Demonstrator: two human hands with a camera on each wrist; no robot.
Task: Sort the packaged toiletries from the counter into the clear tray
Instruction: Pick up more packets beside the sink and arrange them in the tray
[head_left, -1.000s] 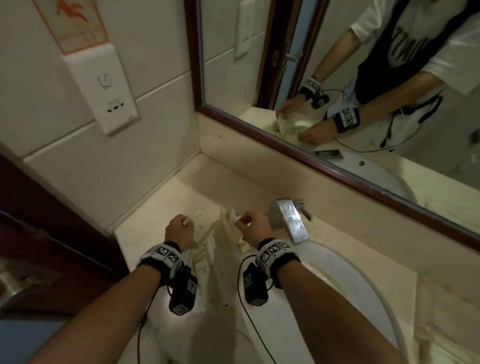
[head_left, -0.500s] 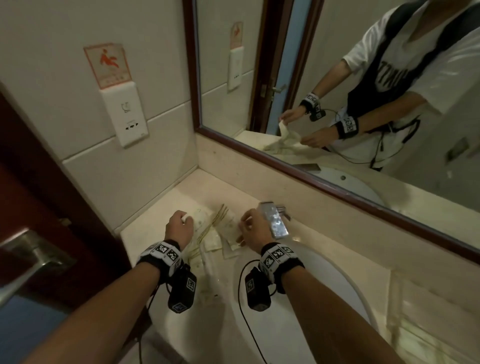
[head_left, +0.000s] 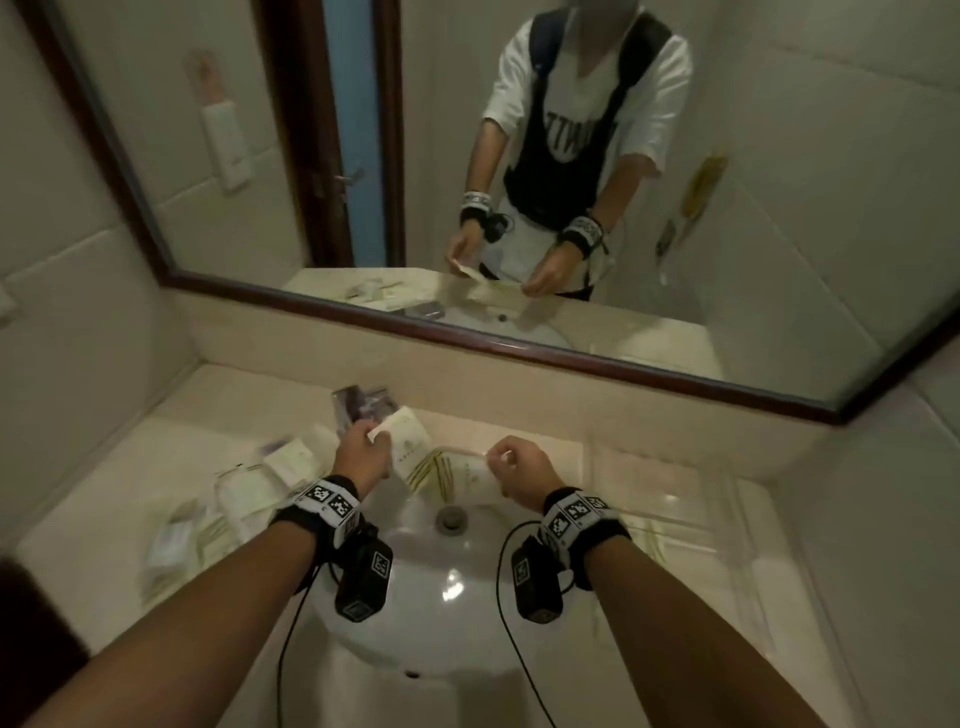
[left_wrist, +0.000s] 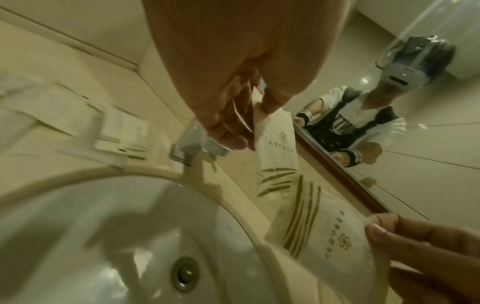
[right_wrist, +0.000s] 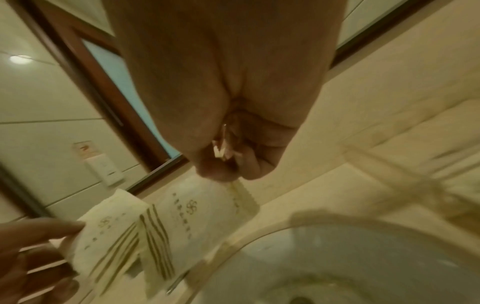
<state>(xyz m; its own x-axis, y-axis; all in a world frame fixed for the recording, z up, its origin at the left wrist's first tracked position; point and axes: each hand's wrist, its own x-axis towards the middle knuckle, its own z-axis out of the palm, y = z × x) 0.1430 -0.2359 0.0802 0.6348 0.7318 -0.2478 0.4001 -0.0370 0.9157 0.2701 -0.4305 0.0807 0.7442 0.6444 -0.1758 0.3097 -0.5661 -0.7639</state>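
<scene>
Each hand holds a white paper packet with gold stripes above the back of the sink. My left hand (head_left: 376, 439) (left_wrist: 257, 115) pinches one packet (head_left: 408, 447) (left_wrist: 275, 144) by its top edge. My right hand (head_left: 496, 457) (right_wrist: 226, 170) pinches the other packet (head_left: 467, 480) (right_wrist: 202, 209) by its end. The two packets nearly meet at their striped ends. The clear tray (head_left: 670, 493) (right_wrist: 405, 164) stands on the counter right of the sink, to the right of my right hand. Several more packets (head_left: 244, 493) (left_wrist: 122, 135) lie loose on the counter to the left.
The white sink (head_left: 447, 582) with its drain (head_left: 451, 518) lies below both hands. A chrome faucet (head_left: 363, 402) (left_wrist: 192, 148) stands at the back left of the basin. A framed mirror (head_left: 519, 353) runs along the back wall. Walls close in on both sides.
Both hands have left the pile by the faucet and moved right over the sink, each carrying a packet. The head view has swung right, and the clear tray is now in sight.
</scene>
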